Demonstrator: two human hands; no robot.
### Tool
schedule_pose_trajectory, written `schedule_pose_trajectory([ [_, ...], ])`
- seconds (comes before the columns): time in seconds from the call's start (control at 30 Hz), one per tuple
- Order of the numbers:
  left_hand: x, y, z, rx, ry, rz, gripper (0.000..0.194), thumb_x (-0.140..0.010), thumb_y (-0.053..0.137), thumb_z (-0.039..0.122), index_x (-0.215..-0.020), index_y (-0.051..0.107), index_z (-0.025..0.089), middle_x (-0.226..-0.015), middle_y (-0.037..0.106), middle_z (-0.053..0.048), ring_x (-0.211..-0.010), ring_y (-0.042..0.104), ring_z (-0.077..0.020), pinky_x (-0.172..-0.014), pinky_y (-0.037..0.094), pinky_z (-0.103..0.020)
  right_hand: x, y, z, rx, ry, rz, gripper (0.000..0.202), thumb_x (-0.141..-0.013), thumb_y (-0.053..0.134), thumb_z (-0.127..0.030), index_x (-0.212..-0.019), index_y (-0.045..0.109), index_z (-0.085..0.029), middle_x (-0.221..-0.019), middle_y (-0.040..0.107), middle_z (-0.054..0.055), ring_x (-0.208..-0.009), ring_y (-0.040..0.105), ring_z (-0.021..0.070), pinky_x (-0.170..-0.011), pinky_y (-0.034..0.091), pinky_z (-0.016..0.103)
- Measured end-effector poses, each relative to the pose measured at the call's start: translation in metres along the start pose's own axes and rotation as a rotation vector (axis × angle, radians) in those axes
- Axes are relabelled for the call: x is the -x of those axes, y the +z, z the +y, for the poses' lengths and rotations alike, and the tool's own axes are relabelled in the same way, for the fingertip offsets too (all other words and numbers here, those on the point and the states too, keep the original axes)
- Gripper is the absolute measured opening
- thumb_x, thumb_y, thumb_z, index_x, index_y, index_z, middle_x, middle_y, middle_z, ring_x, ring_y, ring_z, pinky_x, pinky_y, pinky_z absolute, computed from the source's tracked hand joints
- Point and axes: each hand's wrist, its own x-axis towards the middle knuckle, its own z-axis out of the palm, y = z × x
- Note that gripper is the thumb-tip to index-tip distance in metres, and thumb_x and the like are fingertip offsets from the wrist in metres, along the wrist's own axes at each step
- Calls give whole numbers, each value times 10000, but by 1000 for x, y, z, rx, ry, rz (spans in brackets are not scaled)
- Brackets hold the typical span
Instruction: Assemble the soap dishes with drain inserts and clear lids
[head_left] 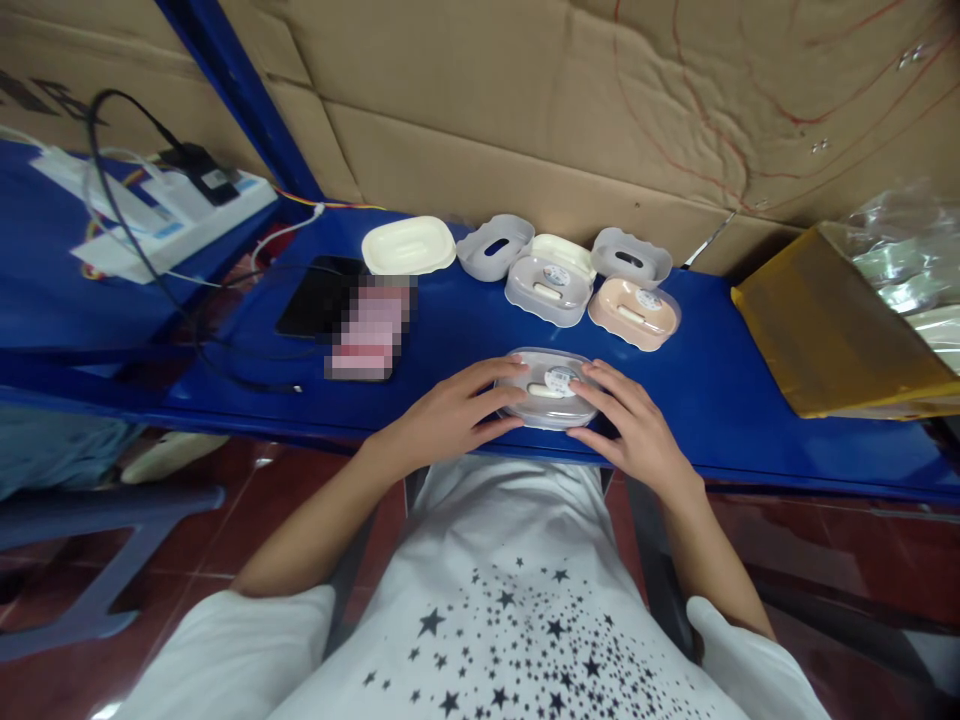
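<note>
A grey box with a clear lid and a round label [546, 409] lies at the table's front edge, between both hands. My left hand [469, 410] grips its left side, fingers on the lid and thumb along the near edge. On the right side my right hand [626, 415] holds it likewise, with fingertips near the label. Behind it sit a lidded grey box [547, 305] and a lidded peach box [634, 318]. Farther back are a cream piece [409, 246], two grey pieces with oval slots [495, 250] [631, 258] and another cream piece [564, 252].
A phone with a blurred screen [367, 330] and black cables lie at the left of the blue table [457, 345]. A power strip [180, 225] stands farther left. At the right, a brown-taped carton [840, 330] sits beside clear plastic packaging [907, 250].
</note>
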Motion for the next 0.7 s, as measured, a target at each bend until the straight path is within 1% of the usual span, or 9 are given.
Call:
schedule_pose_trajectory([
  [0.1,-6,-8,1,-68,-20,-13,316,-1092,664,359,-1372,646,214,-1609,580,-182,-1546,542,-314,-1281,479,-542,-2,2,1,58,54,30,710,-1079,671,-453,-1718,376,-364,-1644,585,109,-1545,538,349,-1199,520,559],
  [0.2,-22,-27,-11,-249,-170,-24,378,-1136,524,285,-1501,599,221,-1679,523,-174,-1593,480,-327,-1326,383,-589,-6,6,2,170,189,73,658,-1105,613,-454,-1713,385,-345,-1664,561,126,-1539,533,373,-1202,489,584],
  [0.27,-40,-41,-30,-401,-310,-91,452,-1126,481,242,-1570,559,218,-1656,551,-177,-1572,500,-348,-1329,335,-626,-8,9,3,236,291,91,667,-1116,575,-462,-1730,353,-328,-1688,528,147,-1550,508,402,-1206,462,617],
  [0.33,-60,-51,-56,-537,-402,-207,530,-1084,548,238,-1611,521,190,-1677,516,-212,-1579,469,-403,-1322,271,-691,-7,12,5,261,354,106,710,-1114,563,-490,-1749,306,-304,-1713,483,175,-1565,474,423,-1211,441,638],
  [0.4,-81,-56,-84,-617,-477,-295,585,-1028,653,270,-1586,536,141,-1683,492,-248,-1578,449,-433,-1314,240,-706,-4,15,7,262,379,120,751,-1106,568,-521,-1758,280,-287,-1743,421,201,-1584,435,436,-1216,424,650],
  [0.47,-99,-55,-106,-629,-510,-359,537,-981,707,290,-1492,621,148,-1649,534,-234,-1554,459,-449,-1298,217,-731,-1,16,8,270,384,142,771,-1099,578,-534,-1761,270,-288,-1767,363,213,-1601,396,448,-1218,408,661],
  [0.57,-114,-49,-119,-519,-510,-333,284,-962,678,251,-1225,744,169,-1450,693,-187,-1416,592,-414,-1259,317,-668,1,14,7,276,346,158,764,-1098,592,-503,-1761,265,-310,-1779,332,206,-1607,379,445,-1215,400,654],
  [0.63,-115,-47,-114,-480,-515,-266,215,-1002,605,250,-1151,736,167,-1303,743,-175,-1292,672,-377,-1173,443,-585,1,12,4,280,290,154,732,-1100,603,-456,-1748,298,-306,-1772,339,211,-1595,401,428,-1216,396,630],
  [0.7,-108,-48,-102,-360,-548,-148,204,-1046,561,305,-1114,701,174,-1137,761,-139,-1128,729,-330,-1041,549,-506,1,9,0,291,218,152,665,-1097,624,-404,-1707,383,-292,-1742,393,211,-1571,439,404,-1218,390,599],
])
